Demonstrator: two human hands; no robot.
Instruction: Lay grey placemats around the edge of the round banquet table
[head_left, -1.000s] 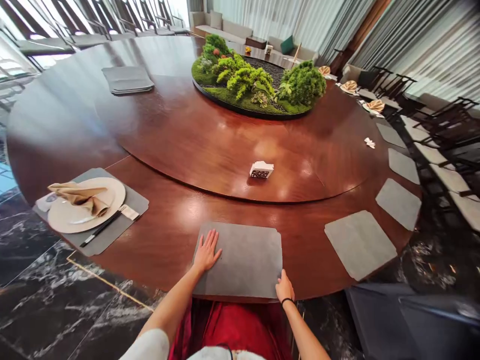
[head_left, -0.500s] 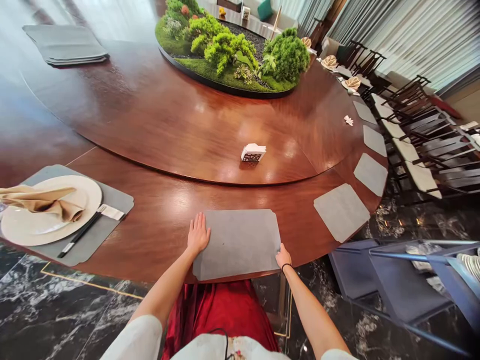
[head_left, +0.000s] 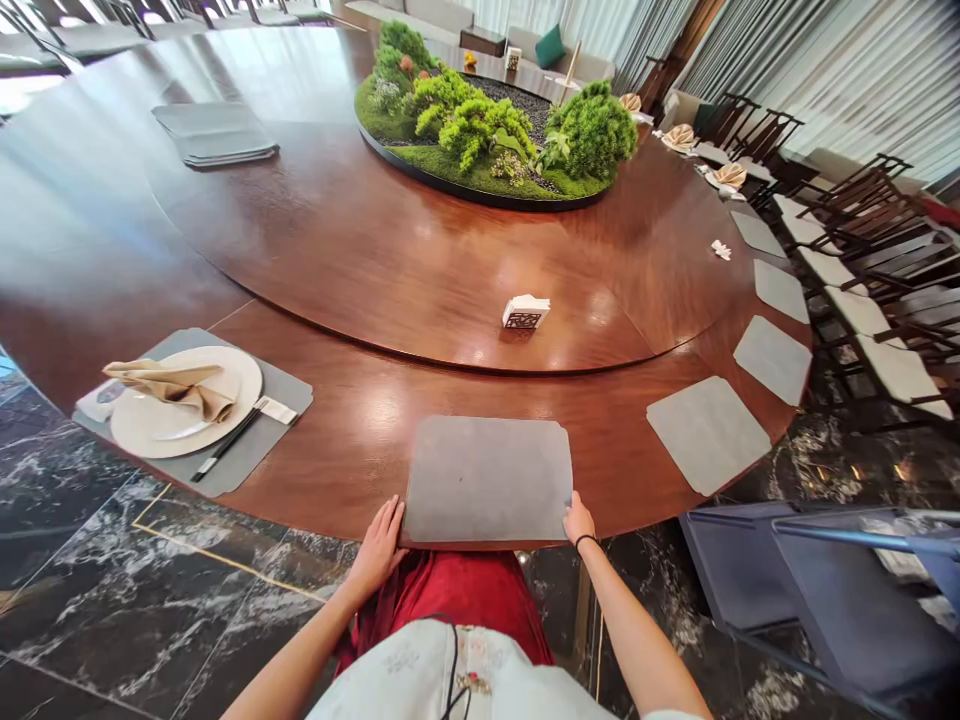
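A grey placemat [head_left: 491,480] lies flat at the near edge of the round wooden table [head_left: 360,450], straight in front of me. My left hand [head_left: 380,548] rests at the table edge by the mat's lower left corner, fingers stretched out, holding nothing. At the mat's right side, near the lower corner, my right hand [head_left: 577,519] has its fingers closed on the edge. To the left, another mat [head_left: 277,425] carries a white plate [head_left: 135,430] with a folded beige napkin [head_left: 187,385]; black chopsticks [head_left: 225,447] lie beside the plate.
More placemats [head_left: 709,432] line the table's right side. On the raised turntable [head_left: 420,290] stand a napkin holder [head_left: 525,312], a mat stack [head_left: 217,135] and a green plant centrepiece [head_left: 495,130]. A blue cart [head_left: 832,590] stands at right, chairs [head_left: 885,310] beyond.
My left hand has slid down from the mat's upper left side to the table edge by its lower left corner. My right hand stays at the right edge. The view has shifted left.
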